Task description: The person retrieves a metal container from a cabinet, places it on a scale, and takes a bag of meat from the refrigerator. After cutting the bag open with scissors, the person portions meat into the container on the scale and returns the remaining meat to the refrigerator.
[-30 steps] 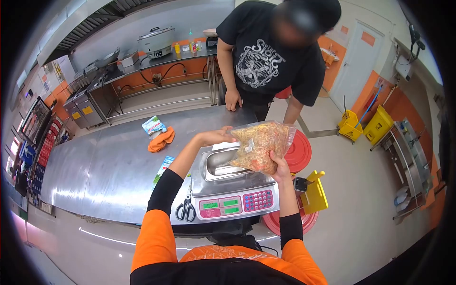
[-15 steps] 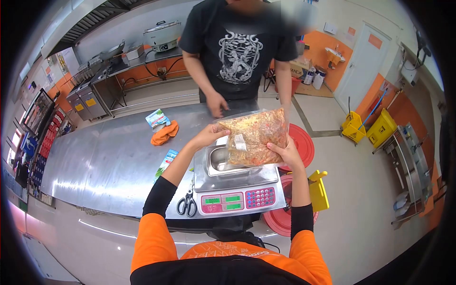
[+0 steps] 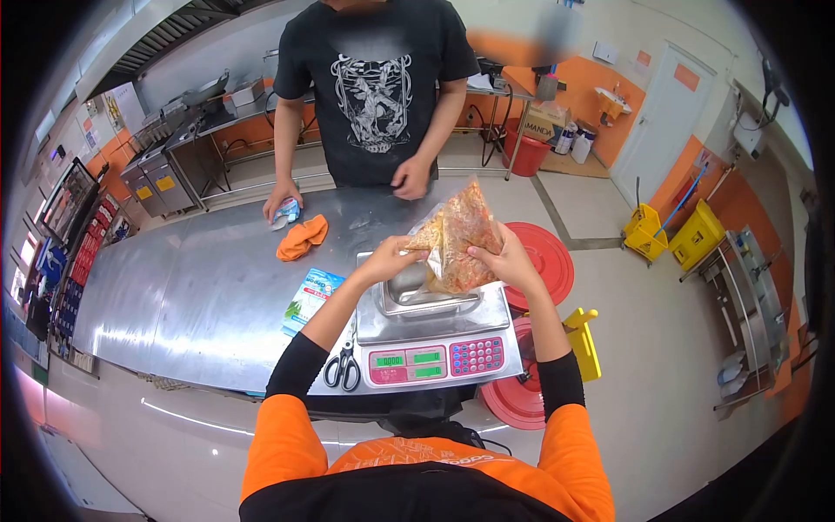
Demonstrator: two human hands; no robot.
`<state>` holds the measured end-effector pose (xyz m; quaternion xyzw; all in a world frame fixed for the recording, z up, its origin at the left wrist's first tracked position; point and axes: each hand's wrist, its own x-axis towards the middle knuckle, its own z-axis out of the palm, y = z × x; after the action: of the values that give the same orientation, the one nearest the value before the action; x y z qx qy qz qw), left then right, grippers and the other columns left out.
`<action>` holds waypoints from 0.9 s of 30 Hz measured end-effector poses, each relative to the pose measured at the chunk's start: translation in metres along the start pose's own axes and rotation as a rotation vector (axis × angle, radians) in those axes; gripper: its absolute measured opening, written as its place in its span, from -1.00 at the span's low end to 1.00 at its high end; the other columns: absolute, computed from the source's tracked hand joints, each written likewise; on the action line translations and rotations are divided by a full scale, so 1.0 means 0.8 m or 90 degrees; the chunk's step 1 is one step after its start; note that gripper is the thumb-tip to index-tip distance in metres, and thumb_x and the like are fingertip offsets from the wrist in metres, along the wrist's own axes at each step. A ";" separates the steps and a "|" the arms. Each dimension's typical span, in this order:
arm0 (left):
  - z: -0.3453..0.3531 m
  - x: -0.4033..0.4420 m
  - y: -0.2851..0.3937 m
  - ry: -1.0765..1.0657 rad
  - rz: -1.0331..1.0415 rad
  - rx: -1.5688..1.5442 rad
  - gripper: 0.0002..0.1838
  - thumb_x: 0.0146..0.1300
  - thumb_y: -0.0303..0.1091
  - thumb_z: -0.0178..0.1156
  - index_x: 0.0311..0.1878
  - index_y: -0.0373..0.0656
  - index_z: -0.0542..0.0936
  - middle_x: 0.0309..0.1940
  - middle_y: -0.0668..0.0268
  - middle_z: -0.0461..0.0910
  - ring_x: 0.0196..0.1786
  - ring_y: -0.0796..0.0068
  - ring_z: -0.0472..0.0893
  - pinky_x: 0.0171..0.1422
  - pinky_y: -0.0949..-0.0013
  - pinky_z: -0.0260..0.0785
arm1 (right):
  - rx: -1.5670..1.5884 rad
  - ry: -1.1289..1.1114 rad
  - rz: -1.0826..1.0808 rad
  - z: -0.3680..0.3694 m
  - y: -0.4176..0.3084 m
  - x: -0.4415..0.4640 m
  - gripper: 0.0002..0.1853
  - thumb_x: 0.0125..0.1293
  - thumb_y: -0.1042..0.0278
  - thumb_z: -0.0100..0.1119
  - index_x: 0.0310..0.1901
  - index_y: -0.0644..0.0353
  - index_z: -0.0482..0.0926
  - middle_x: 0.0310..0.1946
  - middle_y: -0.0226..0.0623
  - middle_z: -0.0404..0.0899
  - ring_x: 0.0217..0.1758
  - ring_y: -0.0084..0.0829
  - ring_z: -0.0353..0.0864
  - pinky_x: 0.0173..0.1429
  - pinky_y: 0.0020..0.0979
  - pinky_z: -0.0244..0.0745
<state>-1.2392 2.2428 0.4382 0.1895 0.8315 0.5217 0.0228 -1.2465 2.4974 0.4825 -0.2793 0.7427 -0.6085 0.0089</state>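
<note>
A clear plastic bag of orange-yellow chopped food [image 3: 465, 239] is held up between my two hands, bent and tilted. My left hand [image 3: 391, 258] grips its left edge, fingers closed. On the right side my right hand [image 3: 504, 255] is closed on the bag, thumb across its front. Under the bag a steel pan [image 3: 396, 306] rests on the platform of a digital scale [image 3: 409, 364]; the bag hides part of the pan. Black-handled scissors [image 3: 343, 370] lie at the scale's left side.
Across the steel table [image 3: 183, 287] stands a co-worker [image 3: 374, 96], one hand on a small blue-and-white packet [image 3: 285, 211]. An orange cloth [image 3: 302, 237] and another packet [image 3: 311, 300] lie left of the scale. Red round lids [image 3: 544, 265] are at the right, near a yellow handled object [image 3: 583, 344].
The bag has gone from broad and flat to folded and more upright between my hands. The co-worker has shifted left and now has a hand on the small packet.
</note>
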 end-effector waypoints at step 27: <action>-0.006 -0.004 0.006 0.005 -0.008 -0.286 -0.38 -0.01 -0.27 0.39 0.14 -0.22 0.42 -0.03 0.29 0.53 0.03 0.52 0.47 0.16 0.43 0.26 | 0.073 -0.041 -0.029 -0.006 -0.022 0.000 -0.48 0.11 0.55 0.23 0.14 0.33 0.33 -0.06 -0.23 0.53 0.01 -0.51 0.46 0.13 -0.43 0.35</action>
<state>-1.2358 2.2392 0.4439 0.1725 0.6959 0.6941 0.0645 -1.2411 2.5001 0.4997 -0.3149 0.6992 -0.6409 0.0347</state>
